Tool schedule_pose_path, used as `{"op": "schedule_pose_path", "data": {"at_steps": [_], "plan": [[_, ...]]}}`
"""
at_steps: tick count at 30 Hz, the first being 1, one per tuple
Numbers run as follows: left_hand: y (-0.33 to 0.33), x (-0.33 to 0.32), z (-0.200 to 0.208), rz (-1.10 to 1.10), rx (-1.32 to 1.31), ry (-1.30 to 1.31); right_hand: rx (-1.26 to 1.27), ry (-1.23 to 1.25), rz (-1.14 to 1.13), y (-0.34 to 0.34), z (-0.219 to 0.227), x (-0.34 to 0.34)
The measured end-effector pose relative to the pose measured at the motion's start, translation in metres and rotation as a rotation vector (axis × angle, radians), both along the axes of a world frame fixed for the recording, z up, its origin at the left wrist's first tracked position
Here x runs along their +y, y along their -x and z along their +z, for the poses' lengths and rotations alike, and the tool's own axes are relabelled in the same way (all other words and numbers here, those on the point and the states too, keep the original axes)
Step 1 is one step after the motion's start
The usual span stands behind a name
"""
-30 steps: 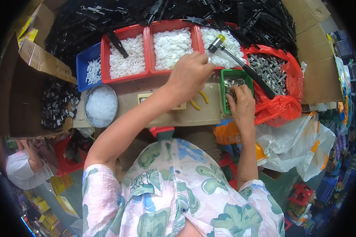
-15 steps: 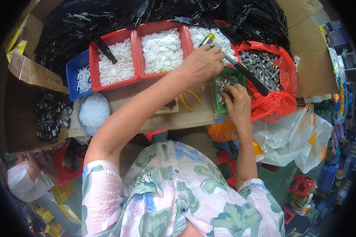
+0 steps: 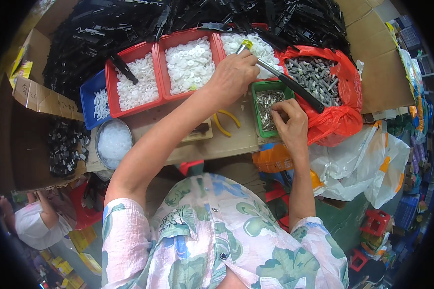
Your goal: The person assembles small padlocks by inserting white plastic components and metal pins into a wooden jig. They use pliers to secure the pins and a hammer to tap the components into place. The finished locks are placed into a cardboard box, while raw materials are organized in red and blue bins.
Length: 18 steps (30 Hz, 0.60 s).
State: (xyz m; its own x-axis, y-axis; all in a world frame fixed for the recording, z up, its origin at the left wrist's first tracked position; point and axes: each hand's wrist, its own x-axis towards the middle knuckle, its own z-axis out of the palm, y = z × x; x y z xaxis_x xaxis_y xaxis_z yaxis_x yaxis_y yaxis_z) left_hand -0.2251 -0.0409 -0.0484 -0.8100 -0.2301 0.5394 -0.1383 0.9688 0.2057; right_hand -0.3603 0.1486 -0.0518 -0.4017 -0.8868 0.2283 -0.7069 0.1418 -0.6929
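Yellow-handled pliers [image 3: 220, 127] lie left of the green bin [image 3: 274, 85]. Above-left of it, the left hand [image 3: 236, 77] is part curled by the hammer's [image 3: 299, 89] head; grip hidden, cannot tell. Pins [image 3: 265, 107] fill the bin. At its right rim, the right hand's [image 3: 293, 123] thumb and forefinger nearly meet; any pin held is indiscernible. Risk: the hammer, slanting past the bin's upper right on loose parts, could slip if knocked.
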Motion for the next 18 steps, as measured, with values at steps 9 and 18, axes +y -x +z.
{"op": "schedule_pose_path", "data": {"at_steps": [9, 18], "plan": [[-0.005, 0.009, 0.007, 0.106, 0.258, -0.334, -0.096, 0.161, 0.013, -0.008, 0.012, -0.009], [-0.063, 0.054, 0.007, 0.115, 0.483, -1.598, -0.112, 0.224, 0.191, -0.059, 0.036, -0.040]]}}
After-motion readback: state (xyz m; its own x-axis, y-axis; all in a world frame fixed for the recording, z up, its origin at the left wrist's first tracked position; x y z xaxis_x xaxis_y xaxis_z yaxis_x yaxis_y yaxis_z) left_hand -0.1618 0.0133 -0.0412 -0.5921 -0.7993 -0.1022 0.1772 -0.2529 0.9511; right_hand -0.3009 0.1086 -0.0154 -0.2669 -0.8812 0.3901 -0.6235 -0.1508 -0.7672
